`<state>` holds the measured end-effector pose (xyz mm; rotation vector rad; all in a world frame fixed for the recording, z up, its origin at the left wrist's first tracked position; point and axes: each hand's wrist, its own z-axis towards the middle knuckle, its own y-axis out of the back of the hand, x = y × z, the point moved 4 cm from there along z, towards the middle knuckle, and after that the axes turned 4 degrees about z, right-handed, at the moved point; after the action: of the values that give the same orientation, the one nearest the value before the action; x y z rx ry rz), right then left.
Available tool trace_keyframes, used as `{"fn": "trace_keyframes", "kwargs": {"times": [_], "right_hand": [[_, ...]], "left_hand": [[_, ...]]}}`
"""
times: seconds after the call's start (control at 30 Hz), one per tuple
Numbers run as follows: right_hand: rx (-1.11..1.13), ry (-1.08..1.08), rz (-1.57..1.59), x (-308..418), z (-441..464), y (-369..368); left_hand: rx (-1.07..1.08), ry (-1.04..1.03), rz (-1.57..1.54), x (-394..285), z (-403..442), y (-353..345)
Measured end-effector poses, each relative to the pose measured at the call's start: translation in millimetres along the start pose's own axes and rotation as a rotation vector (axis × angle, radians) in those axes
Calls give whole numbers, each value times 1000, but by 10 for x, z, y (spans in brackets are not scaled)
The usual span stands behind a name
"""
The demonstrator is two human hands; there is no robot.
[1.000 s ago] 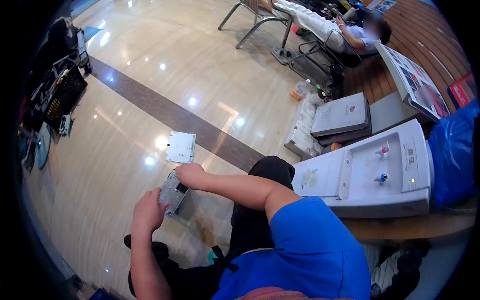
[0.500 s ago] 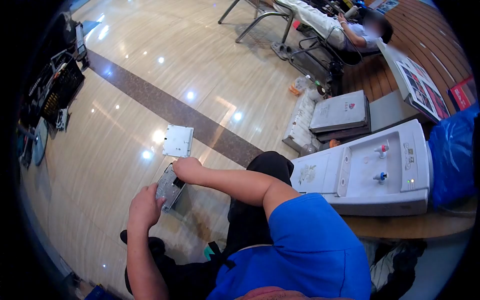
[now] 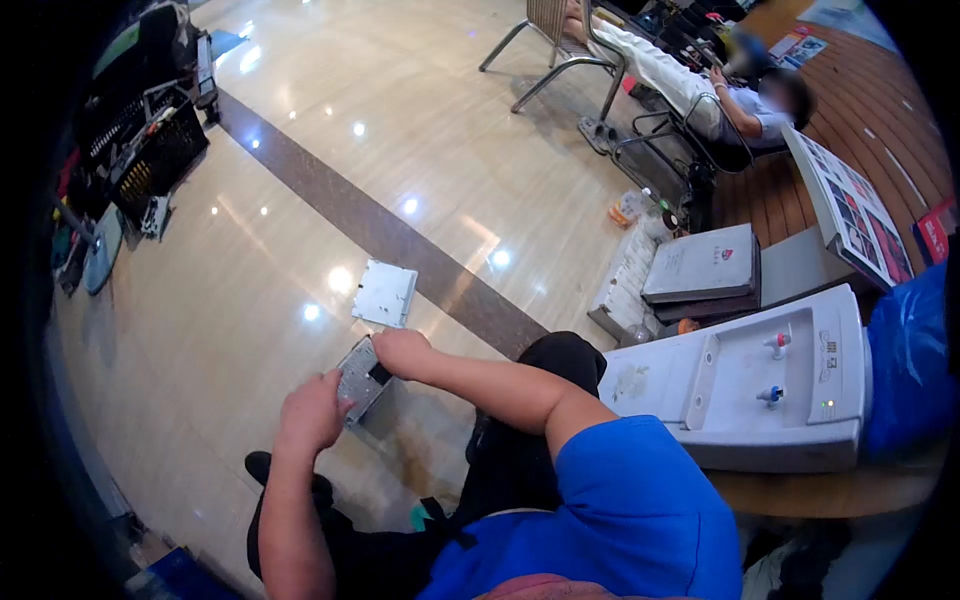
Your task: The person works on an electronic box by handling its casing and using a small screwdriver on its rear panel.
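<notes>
A flat grey metal box (image 3: 359,388), apparently an electronic unit with its inside exposed, is tilted just above or on the floor; I cannot tell which. My left hand (image 3: 315,408) grips its left side, with the thumb on the near edge. At the far right corner, beside a black part, my right hand (image 3: 402,353) is closed with its fingers curled. What those fingers pinch is hidden. Just beyond the box, a white rectangular metal plate (image 3: 385,293) lies flat on the floor, apart from both hands.
A white water dispenser (image 3: 650,385) lies to my right beside stacked boxes (image 3: 702,263) and a blue plastic bag (image 3: 908,360). Black baskets (image 3: 160,160) stand at far left. Another person (image 3: 745,110) reclines on a chair at back right. Shiny tiled floor (image 3: 230,330) surrounds the work.
My view has shifted, so the surroundings appear lower and farther right. Both hands stay at the metal box in nearly the same hold, and the white plate stays on the floor.
</notes>
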<state>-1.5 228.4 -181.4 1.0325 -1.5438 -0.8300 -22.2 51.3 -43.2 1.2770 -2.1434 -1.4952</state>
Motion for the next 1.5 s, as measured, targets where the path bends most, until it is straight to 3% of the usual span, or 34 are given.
{"fn": "trace_keyframes", "kwargs": {"times": [0.33,0.73,0.83,1.1,1.13,1.37,1.5], "right_hand": [[112,-35,-20,-2,-29,82],[13,16,25,-23,-24,-13],[107,-3,-11,-36,-13,13],[97,-4,82,-146,87,-229],[72,80,30,-160,63,-248],[116,-13,-72,-74,70,53],[159,3,-98,-75,81,36]], "left_hand": [[-5,-38,-9,45,34,-26],[-18,-14,-14,-31,-18,31],[-4,-15,-4,-27,-31,42],[-60,-73,20,82,49,-99],[-59,-62,11,103,39,-97],[75,22,-4,125,39,-25],[-3,-5,-21,140,26,-51]]}}
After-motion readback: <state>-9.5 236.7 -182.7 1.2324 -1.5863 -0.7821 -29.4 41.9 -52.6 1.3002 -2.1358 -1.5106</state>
